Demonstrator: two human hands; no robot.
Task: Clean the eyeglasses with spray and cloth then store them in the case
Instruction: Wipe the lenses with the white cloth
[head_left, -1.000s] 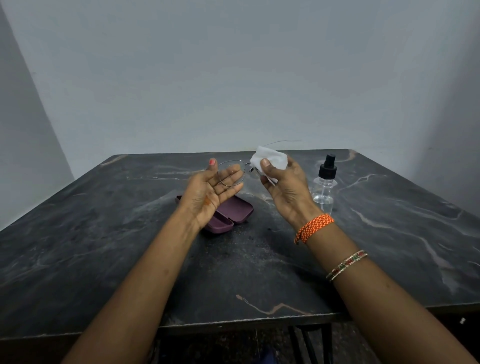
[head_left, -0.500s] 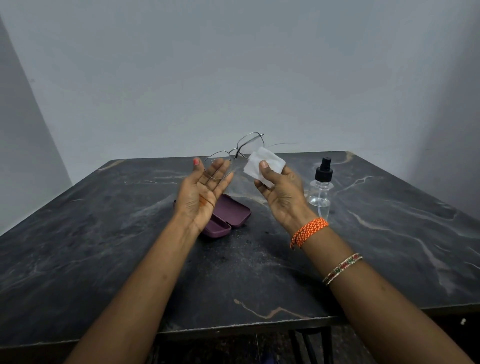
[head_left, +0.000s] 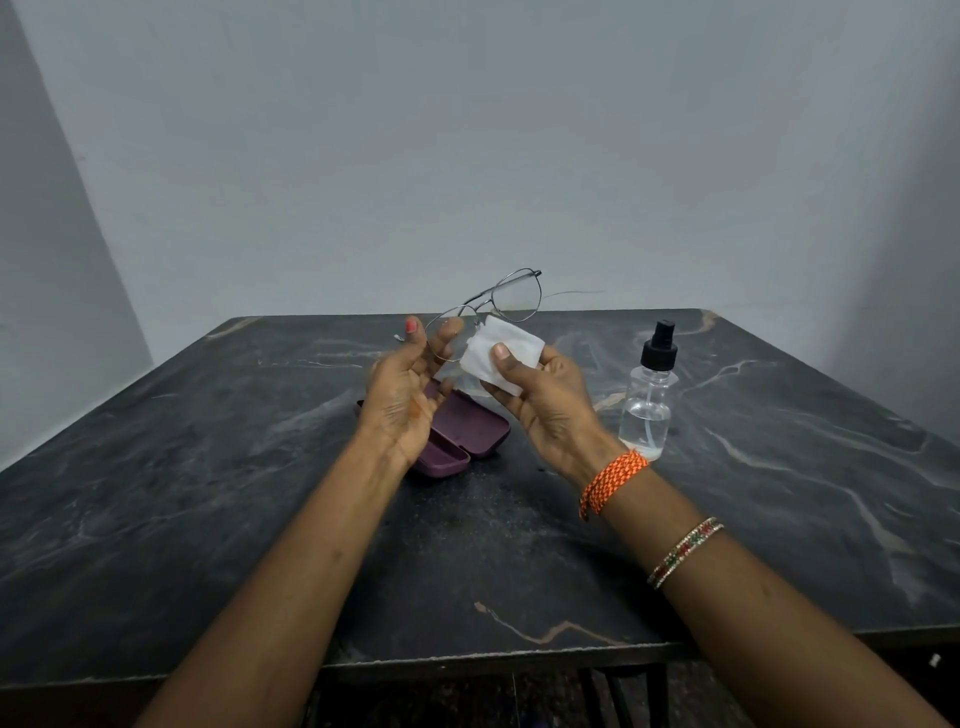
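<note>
Thin metal-framed eyeglasses (head_left: 511, 296) are held up above the dark marble table (head_left: 208, 493), tilted with one lens higher. My left hand (head_left: 405, 395) holds them at the lower lens, palm towards me. A folded white cloth (head_left: 493, 353) is pinched between the thumb and fingers of my right hand (head_left: 545, 410), close to the bridge of the glasses. An open maroon glasses case (head_left: 467, 436) lies on the table beneath both hands, partly hidden by my left hand. A clear spray bottle (head_left: 649, 400) with a black nozzle stands upright to the right.
The table's near edge (head_left: 467, 662) runs across the bottom of the view, with dark frame parts below it. Plain grey walls stand behind and to the left. Bracelets circle my right wrist.
Both hands have risen and the glasses have been lifted from behind the fingers into open view, tilted up. The cloth has come back beside the lower lens.
</note>
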